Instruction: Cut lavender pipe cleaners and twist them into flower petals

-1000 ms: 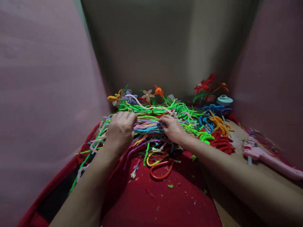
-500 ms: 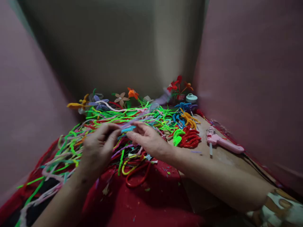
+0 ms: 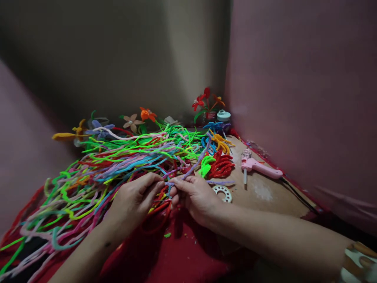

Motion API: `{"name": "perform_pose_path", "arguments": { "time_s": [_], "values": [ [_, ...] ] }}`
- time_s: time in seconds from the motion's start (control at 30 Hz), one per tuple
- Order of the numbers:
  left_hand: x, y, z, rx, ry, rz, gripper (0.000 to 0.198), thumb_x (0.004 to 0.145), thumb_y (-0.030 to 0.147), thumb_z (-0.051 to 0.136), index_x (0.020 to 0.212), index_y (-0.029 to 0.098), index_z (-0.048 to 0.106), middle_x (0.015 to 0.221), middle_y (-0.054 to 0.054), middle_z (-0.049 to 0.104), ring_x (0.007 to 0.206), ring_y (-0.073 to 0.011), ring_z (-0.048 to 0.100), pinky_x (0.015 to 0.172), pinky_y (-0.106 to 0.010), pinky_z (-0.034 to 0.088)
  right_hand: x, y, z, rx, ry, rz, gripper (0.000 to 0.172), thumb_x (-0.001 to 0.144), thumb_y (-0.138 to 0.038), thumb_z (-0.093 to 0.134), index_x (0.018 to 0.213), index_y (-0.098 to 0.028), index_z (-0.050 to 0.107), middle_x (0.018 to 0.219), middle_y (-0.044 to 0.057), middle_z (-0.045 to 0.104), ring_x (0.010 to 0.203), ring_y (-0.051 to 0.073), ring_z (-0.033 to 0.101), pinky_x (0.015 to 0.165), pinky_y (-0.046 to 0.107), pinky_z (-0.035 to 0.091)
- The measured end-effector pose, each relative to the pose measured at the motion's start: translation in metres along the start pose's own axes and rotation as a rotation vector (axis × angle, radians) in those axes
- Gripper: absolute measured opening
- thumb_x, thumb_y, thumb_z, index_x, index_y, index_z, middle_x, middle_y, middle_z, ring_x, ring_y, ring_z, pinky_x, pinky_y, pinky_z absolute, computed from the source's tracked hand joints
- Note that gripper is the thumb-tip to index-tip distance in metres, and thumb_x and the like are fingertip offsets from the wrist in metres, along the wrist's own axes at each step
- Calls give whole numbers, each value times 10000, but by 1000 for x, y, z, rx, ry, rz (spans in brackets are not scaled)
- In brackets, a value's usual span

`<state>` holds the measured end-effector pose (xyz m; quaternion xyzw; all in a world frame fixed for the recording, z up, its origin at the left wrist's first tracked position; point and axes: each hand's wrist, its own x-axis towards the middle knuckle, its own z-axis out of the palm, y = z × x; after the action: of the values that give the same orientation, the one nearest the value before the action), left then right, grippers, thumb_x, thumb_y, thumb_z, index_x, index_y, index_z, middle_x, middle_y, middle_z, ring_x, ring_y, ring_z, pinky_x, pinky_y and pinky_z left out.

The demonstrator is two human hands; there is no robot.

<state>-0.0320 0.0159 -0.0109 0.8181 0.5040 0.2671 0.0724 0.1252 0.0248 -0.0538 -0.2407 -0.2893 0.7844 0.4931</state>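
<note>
A lavender pipe cleaner (image 3: 193,166) rises slantwise from between my hands, and another lavender length sticks out to the right past my right hand. My left hand (image 3: 137,196) is closed, thumb and finger pinching the lavender pipe cleaner at its near end. Right beside it, my right hand (image 3: 196,196) pinches the same pipe cleaner, its other fingers curled under. A short bit of blue shows between the hands, partly hidden by the fingers. Both hands are just in front of a big heap of multicoloured pipe cleaners (image 3: 118,161).
A white disc with holes (image 3: 223,193) lies by my right wrist. Looped red (image 3: 220,164), green (image 3: 207,166) and orange (image 3: 221,142) pieces are behind it. A pink glue gun (image 3: 262,167) rests on the brown board (image 3: 277,200) at right. Pipe-cleaner flowers (image 3: 133,122) stand along the back.
My hands have come together and lower, now pinching the lavender pipe cleaner, which was a blur sweeping across the heap. The view has turned right, and the white disc has come into sight.
</note>
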Motion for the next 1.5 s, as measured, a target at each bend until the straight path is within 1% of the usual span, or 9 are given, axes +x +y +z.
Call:
{"name": "perform_pose_path", "arguments": {
  "time_s": [0.17, 0.3, 0.4, 0.67, 0.77, 0.93, 1.17, 1.3, 1.5],
  "values": [
    [1, -4, 2, 8, -66, -23, 249, 871, 387, 462, 783, 200, 600, 686, 11, 635, 582, -120, 574, 560, -212, 415, -5, 6, -2, 150, 49, 89, 135, 798, -182, 597, 690, -101, 604, 569, 8, 591, 429, 98, 538, 460, 237, 494],
    [0, -7, 6, 30, -84, -17, 269, 876, 389, 447, 777, 188, 595, 693, 1, 635, 589, -122, 578, 559, -215, 409, -4, 6, -5, 293, 133, 219, 275, 896, -140, 409, 713, -72, 602, 559, 39, 594, 467, 112, 577, 554, 265, 531],
    [2, -6, 6, 32, -94, -23, 281, 876, 397, 444, 774, 182, 595, 688, -1, 633, 581, -119, 576, 560, -215, 409, -3, 6, -6, 377, 159, 310, 328, 911, -144, 330, 765, -48, 607, 559, 66, 610, 495, 142, 614, 612, 311, 551],
    [4, -6, 6, 49, -95, -27, 273, 874, 391, 462, 784, 173, 600, 703, -4, 632, 596, -116, 575, 575, -214, 408, -4, 11, -8, 399, 136, 361, 328, 903, -158, 323, 804, -42, 614, 563, 79, 622, 491, 158, 624, 637, 352, 561],
    [2, -6, 2, 57, -93, -38, 256, 881, 371, 467, 809, 170, 608, 711, 1, 633, 604, -111, 567, 583, -212, 404, -5, 8, -7, 365, 125, 312, 296, 905, -141, 355, 782, -55, 611, 581, 70, 626, 508, 152, 628, 647, 340, 558],
    [1, -3, -9, -39, -131, -25, 179, 875, 313, 504, 878, 178, 620, 797, 5, 652, 696, -105, 586, 645, -187, 422, -1, -4, -6, 277, 104, 125, 166, 831, -13, 469, 779, -78, 612, 627, 54, 650, 534, 115, 625, 612, 250, 531],
    [-2, 0, -13, -106, -79, -57, 181, 868, 314, 522, 864, 178, 641, 748, 17, 635, 654, -91, 551, 618, -177, 406, 4, -15, -6, 173, 41, 8, 58, 783, -116, 601, 760, -99, 652, 603, 34, 634, 532, 118, 621, 558, 222, 504],
    [-4, 4, -11, -237, -80, -166, 245, 884, 377, 482, 866, 187, 636, 703, 26, 605, 621, -92, 519, 575, -183, 393, 5, -24, -4, 134, 4, -58, 64, 764, -129, 610, 769, -99, 666, 649, 39, 652, 549, 109, 619, 587, 225, 511],
    [-3, 7, -7, -376, -80, -231, 244, 886, 378, 475, 873, 178, 615, 721, 12, 609, 672, -113, 549, 638, -209, 426, 8, -32, 9, -38, -81, -68, 123, 672, -122, 683, 788, -119, 642, 680, 29, 658, 549, 113, 607, 587, 251, 509]
  ]
}}
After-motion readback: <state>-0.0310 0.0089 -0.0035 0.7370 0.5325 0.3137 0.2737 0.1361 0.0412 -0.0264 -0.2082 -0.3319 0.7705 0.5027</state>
